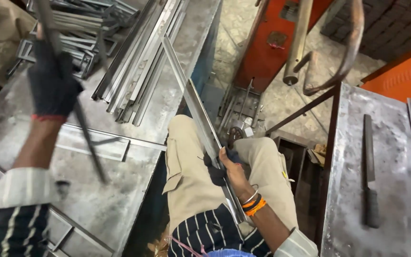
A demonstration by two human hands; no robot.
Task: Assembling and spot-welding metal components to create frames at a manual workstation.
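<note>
Head view: long flat steel strip [197,112] runs from the person's lap up and away toward the left bench's [96,204] right edge, its long axis nearly in line with the thighs. The right hand [231,169] clasps its near end. The gloved left hand [53,85], raised over that bench, grips a thin dark rod [89,143], well apart from the strip.

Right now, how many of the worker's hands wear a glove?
1. The left hand, raised over the metal table, wears a dark glove and grips a thin rod. The right hand, bare, holds a long metal strip.
</note>
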